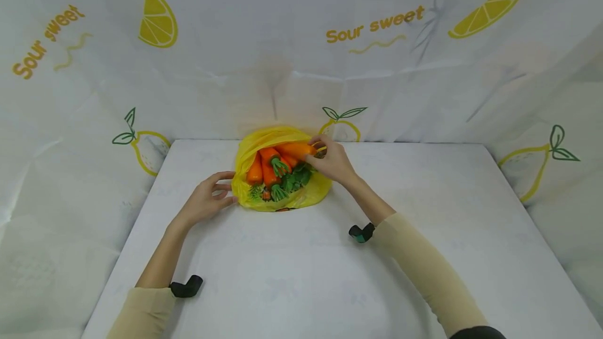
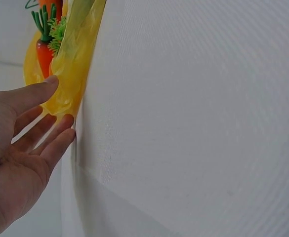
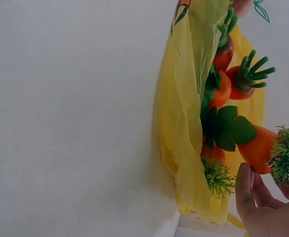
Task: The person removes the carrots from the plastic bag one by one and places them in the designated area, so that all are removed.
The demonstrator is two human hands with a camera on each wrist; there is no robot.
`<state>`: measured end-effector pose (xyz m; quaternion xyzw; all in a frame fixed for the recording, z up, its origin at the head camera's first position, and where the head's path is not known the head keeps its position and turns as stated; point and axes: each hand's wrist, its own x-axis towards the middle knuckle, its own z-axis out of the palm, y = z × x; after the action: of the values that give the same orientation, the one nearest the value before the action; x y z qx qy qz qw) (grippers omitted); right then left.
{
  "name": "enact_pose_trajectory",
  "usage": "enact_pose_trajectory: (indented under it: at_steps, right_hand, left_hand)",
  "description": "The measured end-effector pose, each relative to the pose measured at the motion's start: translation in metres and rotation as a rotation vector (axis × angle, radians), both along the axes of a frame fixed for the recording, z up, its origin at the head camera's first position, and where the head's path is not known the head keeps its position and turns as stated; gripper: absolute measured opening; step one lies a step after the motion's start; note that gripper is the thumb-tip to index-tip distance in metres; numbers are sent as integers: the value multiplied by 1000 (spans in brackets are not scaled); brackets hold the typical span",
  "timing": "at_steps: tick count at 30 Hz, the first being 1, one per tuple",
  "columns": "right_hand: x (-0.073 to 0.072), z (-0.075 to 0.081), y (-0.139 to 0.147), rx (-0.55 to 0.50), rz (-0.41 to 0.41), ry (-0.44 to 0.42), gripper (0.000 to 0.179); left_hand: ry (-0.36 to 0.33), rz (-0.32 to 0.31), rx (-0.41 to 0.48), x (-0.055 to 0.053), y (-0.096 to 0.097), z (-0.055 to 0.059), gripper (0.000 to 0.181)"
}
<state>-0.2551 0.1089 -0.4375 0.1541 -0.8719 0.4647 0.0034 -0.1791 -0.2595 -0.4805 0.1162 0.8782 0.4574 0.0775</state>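
Note:
A yellow plastic bag lies on its side at the back of the table, its mouth facing me. Several orange carrots with green tops fill it, along with dark green leaves. At the right of the mouth, my right hand pinches one carrot near its frilly green top. My left hand is at the bag's left side, fingers loosely bent. In the left wrist view its thumb and fingertips are against or very near the yellow plastic; firm contact cannot be told.
The white table stretches in front of the bag and to both sides. Behind it rises a white sheet printed with lemons and lettering. Small black devices sit at both wrists.

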Motion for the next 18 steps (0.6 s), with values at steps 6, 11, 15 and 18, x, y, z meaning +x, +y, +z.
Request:
enact_pose_trajectory:
  at_steps: [6,11,15,18]
  right_hand:
    - [5,6,10,-13,20,14,36]
    - [10,12,22,-22,19,24,36]
    - [15,17,35,-9,4,33,37]
    - [20,21,44,-7,-3,41,37]
  left_hand:
    - [-9,0,-1,0,-1,0,70]
    - [-15,2,-6,0,-1,1,70]
    - [-21,12,-10,1,0,1,70]
    - [-21,14,-8,1,0,1,70]
